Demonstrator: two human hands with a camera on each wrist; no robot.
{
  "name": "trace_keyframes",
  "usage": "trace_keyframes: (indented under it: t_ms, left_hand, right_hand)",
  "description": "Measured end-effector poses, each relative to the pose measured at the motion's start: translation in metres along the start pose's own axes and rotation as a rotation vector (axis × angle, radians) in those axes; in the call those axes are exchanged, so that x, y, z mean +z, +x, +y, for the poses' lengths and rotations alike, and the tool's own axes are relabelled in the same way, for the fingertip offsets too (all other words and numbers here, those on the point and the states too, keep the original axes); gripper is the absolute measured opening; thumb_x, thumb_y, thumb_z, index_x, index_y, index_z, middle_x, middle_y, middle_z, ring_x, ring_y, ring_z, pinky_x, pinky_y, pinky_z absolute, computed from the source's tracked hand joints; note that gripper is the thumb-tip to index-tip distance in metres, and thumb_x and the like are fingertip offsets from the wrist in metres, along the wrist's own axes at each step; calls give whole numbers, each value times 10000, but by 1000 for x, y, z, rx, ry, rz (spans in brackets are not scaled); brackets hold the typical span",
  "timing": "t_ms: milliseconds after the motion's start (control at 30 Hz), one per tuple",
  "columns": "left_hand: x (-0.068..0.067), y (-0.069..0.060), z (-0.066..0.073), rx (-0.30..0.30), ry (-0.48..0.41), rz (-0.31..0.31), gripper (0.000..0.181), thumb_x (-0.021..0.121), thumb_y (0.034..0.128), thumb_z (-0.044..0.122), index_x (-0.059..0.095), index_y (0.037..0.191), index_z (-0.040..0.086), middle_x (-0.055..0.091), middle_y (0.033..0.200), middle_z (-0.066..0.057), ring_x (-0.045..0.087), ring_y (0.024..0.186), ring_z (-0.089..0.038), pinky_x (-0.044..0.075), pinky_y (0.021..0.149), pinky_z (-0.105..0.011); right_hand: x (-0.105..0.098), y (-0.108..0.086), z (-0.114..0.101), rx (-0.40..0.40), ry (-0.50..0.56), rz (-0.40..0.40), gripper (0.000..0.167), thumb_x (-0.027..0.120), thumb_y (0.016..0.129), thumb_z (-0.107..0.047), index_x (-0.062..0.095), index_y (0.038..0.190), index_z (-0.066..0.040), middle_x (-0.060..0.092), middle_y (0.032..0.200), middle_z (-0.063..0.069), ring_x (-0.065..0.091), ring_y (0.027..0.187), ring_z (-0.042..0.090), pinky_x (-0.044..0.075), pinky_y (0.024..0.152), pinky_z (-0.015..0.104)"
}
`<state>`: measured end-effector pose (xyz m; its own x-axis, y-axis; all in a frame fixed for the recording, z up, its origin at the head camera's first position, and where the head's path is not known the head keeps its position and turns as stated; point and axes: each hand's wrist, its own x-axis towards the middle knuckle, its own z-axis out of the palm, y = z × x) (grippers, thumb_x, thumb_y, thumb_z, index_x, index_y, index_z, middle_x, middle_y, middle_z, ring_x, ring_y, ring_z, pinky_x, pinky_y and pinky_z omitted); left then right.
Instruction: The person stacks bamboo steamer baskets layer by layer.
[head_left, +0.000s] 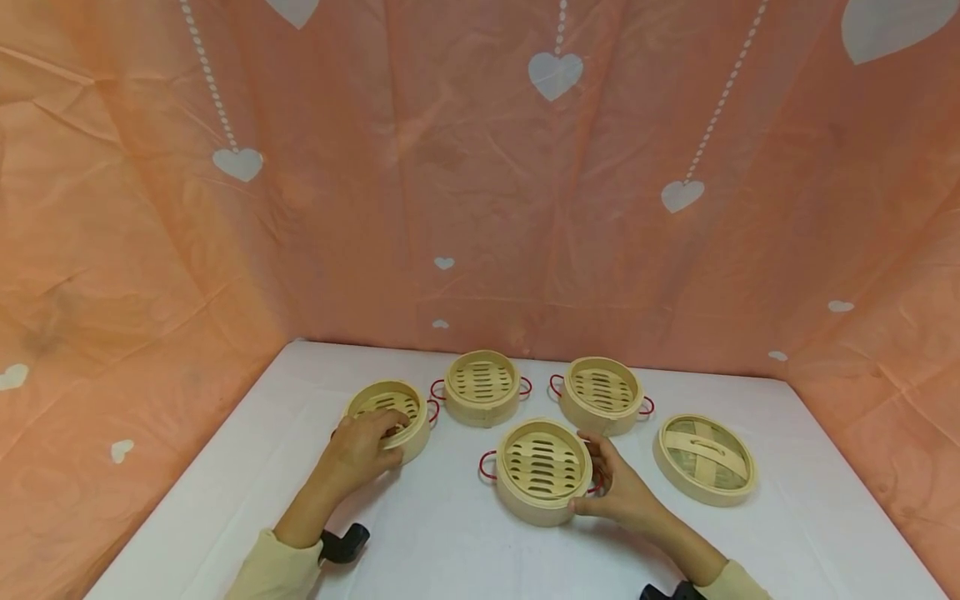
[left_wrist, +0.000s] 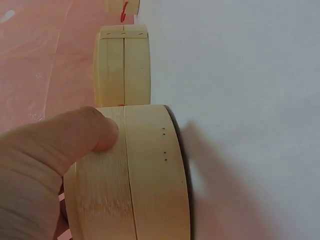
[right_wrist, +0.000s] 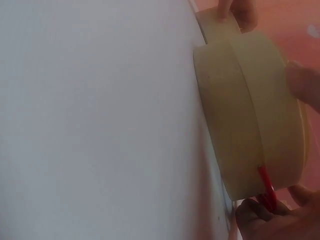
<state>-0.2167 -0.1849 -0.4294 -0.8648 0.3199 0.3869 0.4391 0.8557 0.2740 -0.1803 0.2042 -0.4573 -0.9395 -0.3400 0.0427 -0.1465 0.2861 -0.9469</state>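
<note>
My left hand (head_left: 360,450) grips the near wall of the left bamboo steamer basket (head_left: 414,440). Its fingers reach over the rim into the basket, and the thumb (left_wrist: 102,132) lies against the outer wall. With my right hand (head_left: 622,493) I hold the front steamer basket (head_left: 543,510) by its right side. The thumb is on its wall toward me, and the other fingers are at the far side around the red handle (right_wrist: 266,182). Both baskets sit upright on the white table, showing slotted bases. Part of the left basket's inside is hidden by my hand.
Two more steamer baskets with red handles stand behind, one at the back middle (head_left: 482,414) and one at the back right (head_left: 600,421). A woven bamboo lid (head_left: 708,492) lies at the right. Orange cloth (head_left: 487,208) with hearts surrounds the white table (head_left: 435,558).
</note>
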Motion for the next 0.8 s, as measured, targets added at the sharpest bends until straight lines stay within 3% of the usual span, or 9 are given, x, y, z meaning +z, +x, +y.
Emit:
trace_keyframes:
  t_ms: [500,800]
  left_hand:
    - [-2,2,0,50,27,37,313,723,697,118,675,1005,142,707,1071,-37,651,1034,-265,452,793,-466]
    - [-9,6,12,58,60,23,329,720,698,121,675,1024,141,701,1085,-49,642,1035,-273,431,764,-434]
  right_hand:
    - [-1,0,3,-9,-1,-21,1024,844,678,-83,206,1474,5,403,1381,276,417,1291,433,390,942,108]
    - [-3,-1,1,-9,5,-21,1016,843,684,-91,210,1474,0,393,1410,273,368,1333,453,315,963,56]
